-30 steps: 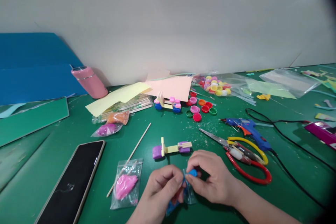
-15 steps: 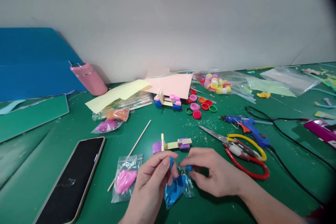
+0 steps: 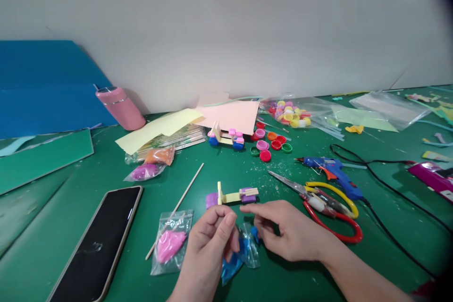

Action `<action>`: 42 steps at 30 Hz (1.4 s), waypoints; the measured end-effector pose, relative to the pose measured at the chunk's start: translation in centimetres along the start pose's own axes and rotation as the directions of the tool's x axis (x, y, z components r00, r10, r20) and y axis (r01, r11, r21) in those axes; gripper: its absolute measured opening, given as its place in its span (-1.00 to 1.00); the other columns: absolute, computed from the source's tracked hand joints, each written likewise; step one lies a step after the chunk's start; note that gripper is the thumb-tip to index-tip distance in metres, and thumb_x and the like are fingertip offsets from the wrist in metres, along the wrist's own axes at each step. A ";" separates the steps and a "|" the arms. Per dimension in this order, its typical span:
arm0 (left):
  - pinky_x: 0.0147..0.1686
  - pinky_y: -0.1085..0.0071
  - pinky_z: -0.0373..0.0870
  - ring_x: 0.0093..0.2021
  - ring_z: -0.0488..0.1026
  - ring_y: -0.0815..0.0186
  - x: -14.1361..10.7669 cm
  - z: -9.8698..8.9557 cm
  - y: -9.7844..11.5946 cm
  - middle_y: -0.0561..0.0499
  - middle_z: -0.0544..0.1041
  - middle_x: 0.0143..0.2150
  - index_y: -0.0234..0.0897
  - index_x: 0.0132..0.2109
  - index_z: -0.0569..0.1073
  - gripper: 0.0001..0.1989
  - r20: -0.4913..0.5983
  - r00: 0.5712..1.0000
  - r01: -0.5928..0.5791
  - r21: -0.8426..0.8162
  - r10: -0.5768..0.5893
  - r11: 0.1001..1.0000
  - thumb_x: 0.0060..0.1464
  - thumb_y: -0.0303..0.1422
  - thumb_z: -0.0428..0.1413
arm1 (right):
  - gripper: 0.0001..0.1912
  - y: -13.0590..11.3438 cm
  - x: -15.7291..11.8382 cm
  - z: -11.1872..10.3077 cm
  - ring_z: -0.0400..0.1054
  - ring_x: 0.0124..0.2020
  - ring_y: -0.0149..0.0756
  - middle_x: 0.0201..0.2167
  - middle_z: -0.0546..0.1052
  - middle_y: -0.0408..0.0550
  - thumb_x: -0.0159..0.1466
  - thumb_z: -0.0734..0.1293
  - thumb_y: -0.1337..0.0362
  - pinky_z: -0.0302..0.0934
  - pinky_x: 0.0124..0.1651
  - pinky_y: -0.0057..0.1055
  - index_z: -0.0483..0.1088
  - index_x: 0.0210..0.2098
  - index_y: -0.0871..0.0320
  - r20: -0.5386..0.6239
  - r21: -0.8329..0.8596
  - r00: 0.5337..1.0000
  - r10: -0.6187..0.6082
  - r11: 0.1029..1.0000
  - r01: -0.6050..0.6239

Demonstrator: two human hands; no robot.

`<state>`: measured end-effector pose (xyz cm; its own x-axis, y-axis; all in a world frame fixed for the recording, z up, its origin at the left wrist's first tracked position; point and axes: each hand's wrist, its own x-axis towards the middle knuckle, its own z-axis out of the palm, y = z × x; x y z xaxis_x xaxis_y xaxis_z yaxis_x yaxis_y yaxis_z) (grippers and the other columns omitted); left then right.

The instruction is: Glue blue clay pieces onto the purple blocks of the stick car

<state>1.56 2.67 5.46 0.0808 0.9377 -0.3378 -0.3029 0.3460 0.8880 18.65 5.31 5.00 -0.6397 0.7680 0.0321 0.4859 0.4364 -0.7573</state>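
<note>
My left hand [image 3: 214, 240] is closed, thumb pressed to the fingertips; what it holds is hidden. My right hand [image 3: 285, 229] pinches a small piece of blue clay [image 3: 254, 233] between thumb and lower fingers, its index finger stretched toward my left hand. Under and between the hands lies a clear bag with blue clay [image 3: 231, 266]. Just beyond them sits a small stick model with purple clay ends [image 3: 231, 197]. A bag of pink clay [image 3: 171, 245] rests left of my left hand, near a thin wooden stick [image 3: 189, 186].
A phone [image 3: 97, 245] lies at the left. Right of my hands are scissors [image 3: 318, 203] and a blue glue gun [image 3: 332, 172] with its cable. Farther back stand a second model [image 3: 226, 139], coloured caps [image 3: 265, 155] and a pink bottle [image 3: 120, 108].
The blue piece at my left fingertips is no longer visible, and those fingers have closed more. The blue piece in my right hand sits slightly lower, with the index finger now extended away from it.
</note>
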 end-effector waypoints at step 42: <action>-0.27 0.37 0.39 -0.35 0.50 0.25 0.6 4.7 -0.9 -0.09 0.55 -0.44 -0.37 -0.39 0.49 -0.84 0.119 0.924 0.353 -0.626 -0.362 0.695 0.01 -0.35 0.09 | -0.63 -2.0 -1.8 1.9 0.18 -0.05 -0.08 0.02 0.28 0.10 0.15 0.25 0.31 0.19 -0.09 -0.17 0.31 -0.03 0.18 -0.442 -0.501 0.819 -0.367 0.858 0.114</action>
<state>6.39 3.06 5.91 0.2979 0.7450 -0.5969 -0.7767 0.5527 0.3022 17.67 2.20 5.20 -0.4388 0.6756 0.5925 0.6419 0.6971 -0.3194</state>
